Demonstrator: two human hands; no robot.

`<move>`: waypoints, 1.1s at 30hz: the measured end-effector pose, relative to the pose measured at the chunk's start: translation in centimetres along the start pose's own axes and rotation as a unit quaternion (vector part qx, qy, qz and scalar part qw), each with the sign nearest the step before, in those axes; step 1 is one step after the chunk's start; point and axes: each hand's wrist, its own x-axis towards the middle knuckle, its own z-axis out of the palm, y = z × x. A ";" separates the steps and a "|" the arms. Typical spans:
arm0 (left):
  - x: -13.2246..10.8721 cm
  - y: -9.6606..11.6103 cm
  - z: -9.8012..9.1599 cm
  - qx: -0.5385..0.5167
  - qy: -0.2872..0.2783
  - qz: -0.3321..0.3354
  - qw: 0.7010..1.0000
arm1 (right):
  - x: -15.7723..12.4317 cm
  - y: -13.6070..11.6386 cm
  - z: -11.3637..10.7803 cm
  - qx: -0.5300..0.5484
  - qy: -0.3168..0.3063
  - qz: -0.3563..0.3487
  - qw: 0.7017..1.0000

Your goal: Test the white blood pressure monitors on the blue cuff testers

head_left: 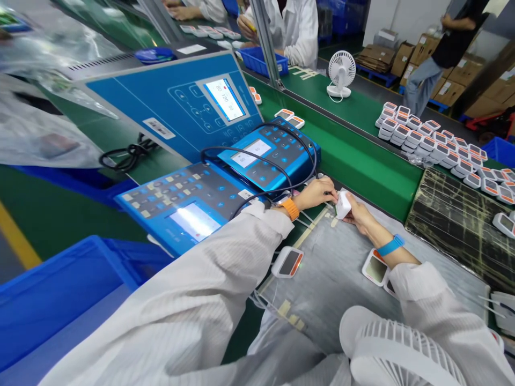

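Observation:
My right hand (358, 213) grips a small white plastic device (343, 205) above a clear mat (333, 279). My left hand (314, 194) reaches in from the left, its fingers against the same device, and a dark item by those fingertips is too small to name. Black cables loop behind my left hand over two blue electronic test units (269, 155) (181, 206) with lit screens. Two white devices with orange edges (287, 261) (376, 268) lie face up on the mat, near my forearms.
A large blue control panel (173, 102) stands beyond the test units. Stacked white devices (426, 142) fill the green conveyor belt (354, 128) at right, beside a white desk fan (341, 75). Another fan (402, 348) sits close below my right arm, with a blue crate (60, 289) at left. Co-workers sit across the belt.

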 end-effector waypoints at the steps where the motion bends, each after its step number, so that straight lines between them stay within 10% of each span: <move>1: 0.0 0.0 0.0 0.004 0.003 -0.006 1.000 | 0.2 0.1 -0.1 -0.003 -0.001 0.000 1.000; 11: 0.0 1.5 -1.1 0.200 -0.004 -0.009 0.980 | 0.3 0.1 -0.8 0.024 -0.026 0.008 0.999; 18: -1.5 2.0 -1.2 0.147 -0.112 0.021 0.983 | -0.6 -0.2 -0.5 0.037 -0.020 0.011 0.999; 33: -0.8 1.6 0.2 0.072 -0.039 -0.052 0.995 | -0.4 0.2 0.4 0.023 0.009 -0.017 1.000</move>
